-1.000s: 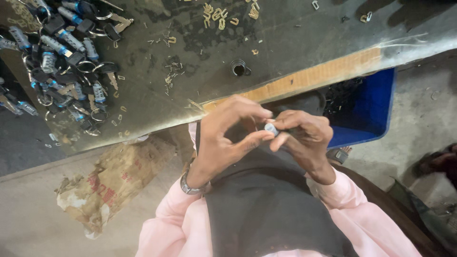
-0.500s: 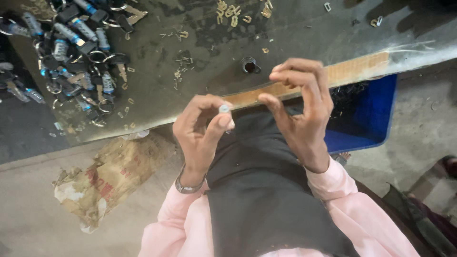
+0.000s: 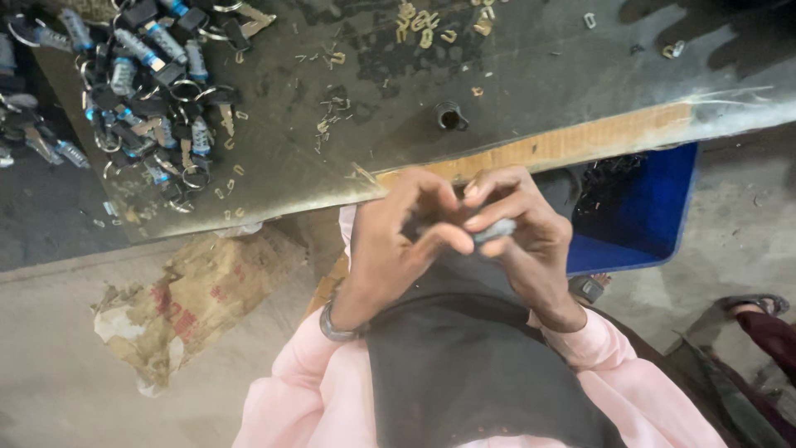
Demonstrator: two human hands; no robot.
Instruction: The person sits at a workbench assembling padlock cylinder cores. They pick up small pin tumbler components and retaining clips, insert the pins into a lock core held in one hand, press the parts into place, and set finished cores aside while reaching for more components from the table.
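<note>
Small grey part pinched between both hands, left hand, right hand, keyring pile on workbench

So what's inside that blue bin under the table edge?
The blue bin holds a dark tangle of small metal pieces at its far end; its near floor shows bare. The table covers the rest.

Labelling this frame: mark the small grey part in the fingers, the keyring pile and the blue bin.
small grey part (image 3: 495, 229), head view, its exposed end.
keyring pile (image 3: 153, 91), head view, pile's middle.
blue bin (image 3: 655, 207), head view, side wall.
</note>
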